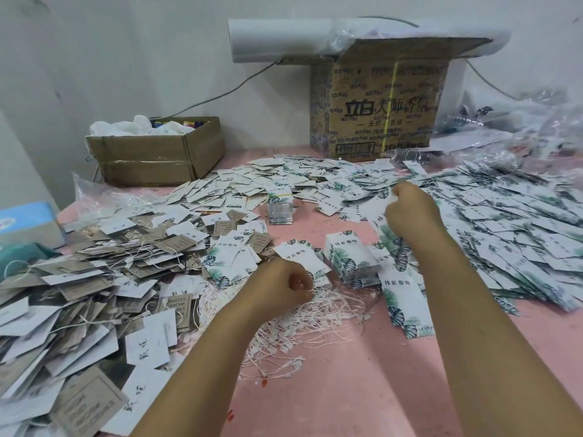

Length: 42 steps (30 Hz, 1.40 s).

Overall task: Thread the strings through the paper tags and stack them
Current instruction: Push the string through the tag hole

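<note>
**Picking up one string and one tag.** The left hand [284, 287] sits at the near-left edge of the strings [318, 313], a loose white tangle on the pink bench [347, 392]. Its fingers [303, 280] are curled tight and pinch a few strands. The right hand [410, 212] reaches farther out with the forearm stretched over the bench and the knuckles up. Its fingers are bent into a fist at the left margin of the heap of leaf-print tags [511, 222]. It appears to grip a white tag [380, 205] by one edge; the tag's hole is hidden. A squared stack [350, 258] stands between the hands, and a banded stack [280, 206] lies farther off. A second heap of grey and white tags [79, 288], with strings showing among them, lies to the left.

To do the step well, the left hand should probably tease out a single string rather than a clump, since the strands are tangled. The right hand should lift only one tag and turn its punched end toward the string. The threaded tag then goes squarely on the stack.
</note>
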Tool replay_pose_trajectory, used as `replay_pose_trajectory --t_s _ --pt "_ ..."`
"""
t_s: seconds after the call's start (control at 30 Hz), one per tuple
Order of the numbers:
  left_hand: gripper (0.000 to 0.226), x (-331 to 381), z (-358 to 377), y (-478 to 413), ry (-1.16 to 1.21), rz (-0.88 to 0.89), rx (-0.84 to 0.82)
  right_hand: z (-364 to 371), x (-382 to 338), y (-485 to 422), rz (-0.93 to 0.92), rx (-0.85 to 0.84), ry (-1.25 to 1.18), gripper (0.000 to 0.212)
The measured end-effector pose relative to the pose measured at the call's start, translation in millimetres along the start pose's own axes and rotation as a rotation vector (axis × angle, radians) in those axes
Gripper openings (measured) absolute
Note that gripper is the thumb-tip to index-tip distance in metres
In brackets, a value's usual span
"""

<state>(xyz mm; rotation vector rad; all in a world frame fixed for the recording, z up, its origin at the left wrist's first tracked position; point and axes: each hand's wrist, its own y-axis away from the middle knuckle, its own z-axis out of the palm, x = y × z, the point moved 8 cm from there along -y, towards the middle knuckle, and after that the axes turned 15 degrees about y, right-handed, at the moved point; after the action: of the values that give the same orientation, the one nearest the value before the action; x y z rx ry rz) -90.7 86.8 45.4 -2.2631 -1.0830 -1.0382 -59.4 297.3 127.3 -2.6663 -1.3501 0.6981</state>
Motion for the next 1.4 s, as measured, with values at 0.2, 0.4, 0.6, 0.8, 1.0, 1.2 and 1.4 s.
replay_pose_trajectory --t_s 0.2,0.4,0.6,0.8,1.0,1.2,1.4 --pt "0.011 1.4 -2.1 -1.2 -0.027 0.023 0.03 17.3 12.9 2.5 0.014 -0.221 0.364 0.006" --pt "0.012 6.0 -6.7 -1.8 0.054 0.057 0.089 49.1 13.0 5.6 -0.045 -0.46 0.324 0.01" --pt "0.02 13.4 -10.3 0.5 0.219 0.066 0.133 49.6 13.7 6.1 -0.019 -0.487 0.325 0.023" --pt "0.017 20.7 -17.1 2.1 0.373 0.084 0.196 27.9 2.5 10.5 0.0 -0.394 0.46 0.007" --pt "0.017 25.4 -21.9 2.6 0.474 0.13 0.24 4.2 -57.8 31.7 -0.427 -0.305 0.054 0.032" --pt "0.025 31.2 -37.3 7.5 0.578 0.203 0.364 19.8 -103.8 82.2 -0.733 -0.671 -0.255 0.029" --pt "0.023 32.6 -39.2 8.2 0.643 0.216 0.375 21.8 -110.1 82.6 -0.748 -0.621 -0.32 0.017"
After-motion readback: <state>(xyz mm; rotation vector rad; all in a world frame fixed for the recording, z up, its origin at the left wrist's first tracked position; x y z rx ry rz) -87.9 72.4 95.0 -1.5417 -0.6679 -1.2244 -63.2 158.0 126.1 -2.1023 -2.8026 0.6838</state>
